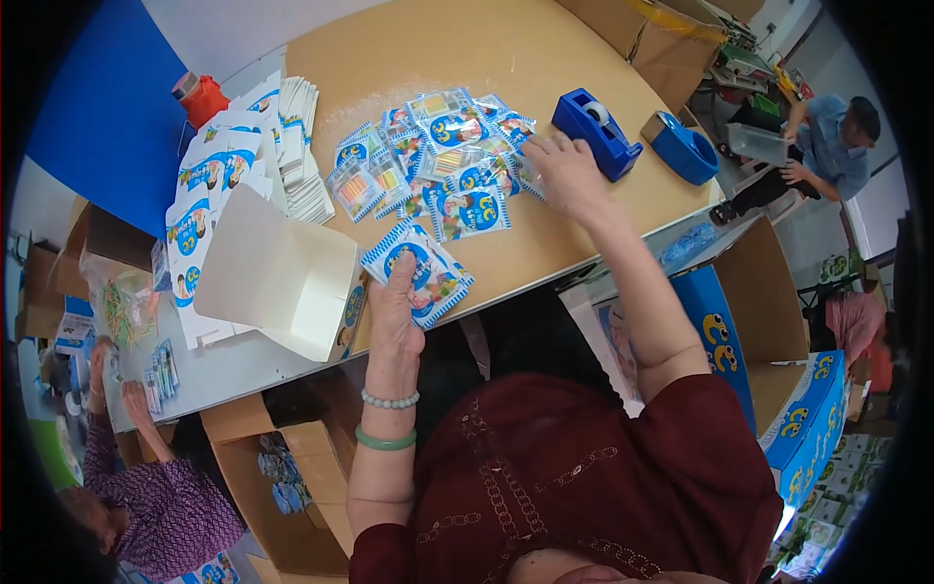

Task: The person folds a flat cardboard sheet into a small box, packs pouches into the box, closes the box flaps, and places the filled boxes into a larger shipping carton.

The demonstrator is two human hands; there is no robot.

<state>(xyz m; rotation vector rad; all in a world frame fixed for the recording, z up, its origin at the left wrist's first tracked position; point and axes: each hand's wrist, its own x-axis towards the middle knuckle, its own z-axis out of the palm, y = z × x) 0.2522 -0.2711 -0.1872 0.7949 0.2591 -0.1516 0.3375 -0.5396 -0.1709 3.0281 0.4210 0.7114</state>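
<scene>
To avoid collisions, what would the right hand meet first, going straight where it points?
The right hand would likely meet the packet pile first, at its right edge; depth is unclear.

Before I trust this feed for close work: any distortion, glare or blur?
Head view: black rim, with fisheye bending toward the edges; white glare spot beside the blue carton at lower right; green-and-white packs there look soft; packet in the left hand fairly clear.

Left hand (392,313) partly hidden behind a packet (433,279); maroon shirt (584,462) cut off below
</scene>
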